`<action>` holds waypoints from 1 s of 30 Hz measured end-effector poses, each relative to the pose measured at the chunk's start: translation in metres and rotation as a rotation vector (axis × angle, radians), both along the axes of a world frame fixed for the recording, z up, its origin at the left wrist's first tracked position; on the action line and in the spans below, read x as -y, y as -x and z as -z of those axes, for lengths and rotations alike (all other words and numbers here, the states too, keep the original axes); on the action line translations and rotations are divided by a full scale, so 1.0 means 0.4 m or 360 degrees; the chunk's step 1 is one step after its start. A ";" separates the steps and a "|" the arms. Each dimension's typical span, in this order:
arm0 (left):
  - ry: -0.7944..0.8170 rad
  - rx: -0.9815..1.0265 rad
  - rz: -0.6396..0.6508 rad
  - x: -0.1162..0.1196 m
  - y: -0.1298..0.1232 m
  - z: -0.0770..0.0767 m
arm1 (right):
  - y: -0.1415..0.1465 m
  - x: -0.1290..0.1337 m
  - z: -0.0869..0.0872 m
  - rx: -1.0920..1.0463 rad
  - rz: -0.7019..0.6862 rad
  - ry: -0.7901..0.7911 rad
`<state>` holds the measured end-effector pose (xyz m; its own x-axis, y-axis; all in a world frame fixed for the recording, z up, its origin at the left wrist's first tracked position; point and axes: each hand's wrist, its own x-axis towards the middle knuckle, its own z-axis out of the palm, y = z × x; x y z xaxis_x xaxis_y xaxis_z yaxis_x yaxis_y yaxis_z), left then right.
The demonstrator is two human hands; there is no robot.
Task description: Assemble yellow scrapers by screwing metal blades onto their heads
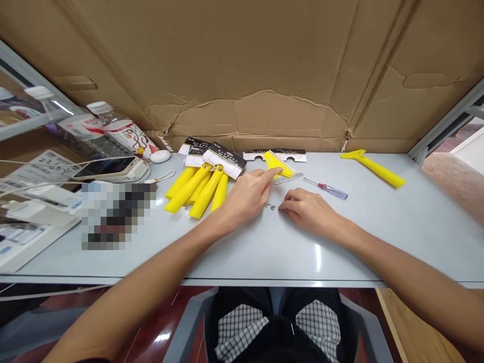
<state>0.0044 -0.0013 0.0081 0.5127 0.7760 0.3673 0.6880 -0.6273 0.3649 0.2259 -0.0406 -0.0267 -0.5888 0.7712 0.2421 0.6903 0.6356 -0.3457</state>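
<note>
My left hand (249, 194) reaches to the middle of the table, its index finger stretched out over a yellow scraper head (273, 160) and pressing on it, the other fingers curled. A thin metal blade strip (293, 178) lies along the near edge of the head. Beside some small screws (270, 206) on the tabletop, my right hand (308, 209) rests with thumb and fingers drawn together; whatever is between the tips is hidden. A screwdriver (333, 190) with a clear handle lies just beyond my right hand.
Several yellow scraper handles (204, 194) with black-and-white cards (227, 157) lie left of my hands. Another yellow handle (381, 171) is at far right. Bottles (124, 130), a phone (109, 169) and boxes (38, 227) crowd the left side. Cardboard (264, 65) walls the back.
</note>
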 end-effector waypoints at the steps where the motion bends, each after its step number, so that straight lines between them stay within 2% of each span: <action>1: 0.0003 0.0036 0.0011 -0.001 -0.001 0.000 | -0.001 -0.001 0.000 -0.0006 0.0001 0.0015; 4: 0.0176 0.0244 0.0006 0.001 -0.006 -0.013 | -0.007 -0.006 -0.004 -0.0025 0.0008 0.0057; 6: 0.0580 0.0522 0.0001 0.007 -0.012 -0.030 | -0.014 -0.011 -0.006 -0.0044 -0.0002 0.0085; 8: 0.1139 0.0901 0.0032 0.013 -0.020 -0.047 | -0.022 -0.018 -0.004 -0.0078 -0.0027 0.0111; 10: 0.1588 0.1237 0.0060 0.016 -0.028 -0.055 | -0.030 -0.028 -0.001 -0.0106 -0.0053 0.0118; 13: 0.1925 0.1511 0.0110 0.017 -0.037 -0.048 | -0.041 -0.040 -0.001 -0.0090 -0.0069 0.0117; 17: 0.2083 0.1688 0.0161 0.022 -0.048 -0.025 | -0.050 -0.039 -0.020 0.0020 -0.0064 0.0169; 23: 0.2210 0.1954 0.0051 0.042 -0.069 -0.009 | -0.054 -0.030 -0.043 0.0093 -0.0005 0.0214; 27: 0.2252 0.2079 0.0060 0.056 -0.081 0.001 | -0.094 -0.040 -0.087 -0.0152 -0.0076 0.0345; 30: 0.2274 0.2108 0.0085 0.068 -0.089 0.015 | -0.140 -0.052 -0.133 -0.0438 -0.0002 0.0351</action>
